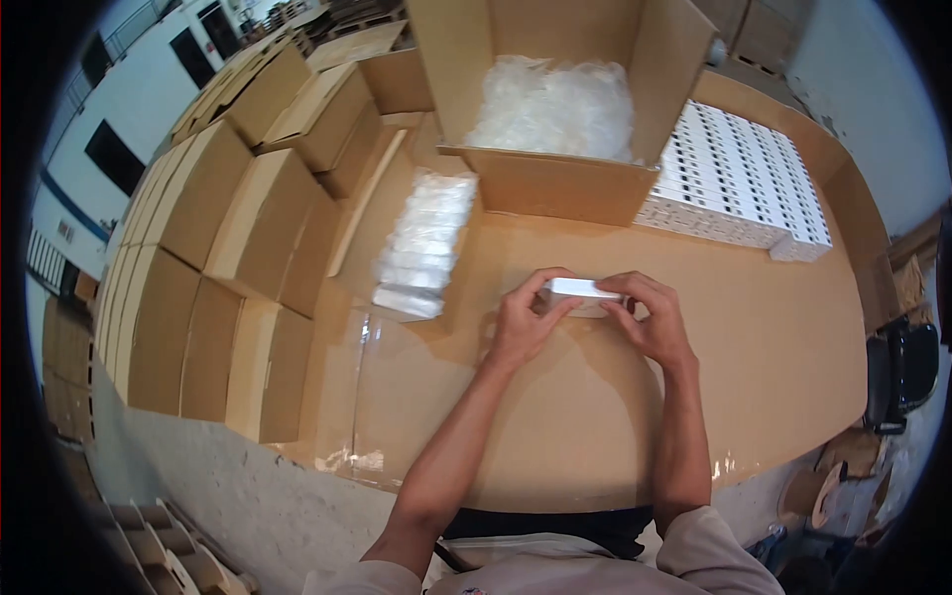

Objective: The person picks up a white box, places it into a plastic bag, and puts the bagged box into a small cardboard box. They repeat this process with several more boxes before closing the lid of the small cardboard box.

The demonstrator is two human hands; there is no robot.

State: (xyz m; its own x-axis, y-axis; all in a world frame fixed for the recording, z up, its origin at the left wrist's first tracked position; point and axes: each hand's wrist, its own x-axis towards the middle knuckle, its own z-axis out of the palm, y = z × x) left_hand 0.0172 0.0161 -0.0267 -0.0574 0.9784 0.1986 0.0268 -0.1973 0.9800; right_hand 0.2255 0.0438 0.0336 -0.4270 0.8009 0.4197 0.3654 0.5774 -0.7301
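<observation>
Matt brown cardboard table cover (pixel 754 327), crinkly glossy clear plastic bags (pixel 550 104), smooth white box (pixel 583 289)

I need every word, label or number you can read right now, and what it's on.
Nothing can be read.
The small white box, held between left hand and right hand: no print shows.
The stacked white boxes: dark marks on their ends, too small and blurred to read.
The open carton and the brown cartons: no print shows.
</observation>
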